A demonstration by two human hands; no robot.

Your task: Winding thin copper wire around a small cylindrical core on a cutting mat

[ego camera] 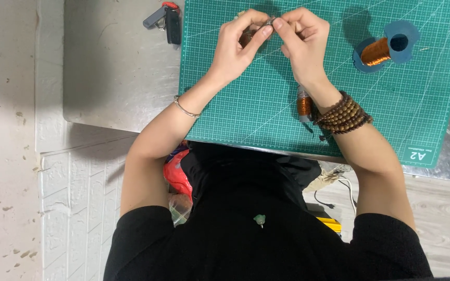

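Head view is looking straight down on a green cutting mat [266, 104] lying on a grey metal table [115, 67]; both hands are meeting near the mat's far edge, fingertips pressed together over a small piece [268, 23] that is too tiny and too hidden to name; the left hand [238, 44] is pinching it between thumb and forefinger, with something dark and brownish showing under its fingers, while the right hand [300, 39] is closing thumb and forefinger on the same spot, so the two grips are touching; the left wrist is wearing a thin silver bangle [186, 109]; the right wrist is wearing several loops of brown wooden beads [345, 115]; just beside those beads, a small spool of copper wire [304, 104] is standing on the mat; a larger spool of copper wire [384, 48] with blue ends is lying on its side well apart to the right; keys with a black fob [165, 21] are resting on the bare table beyond the mat's left edge; the person is wearing black, with a small green pendant [259, 219] hanging at the chest.
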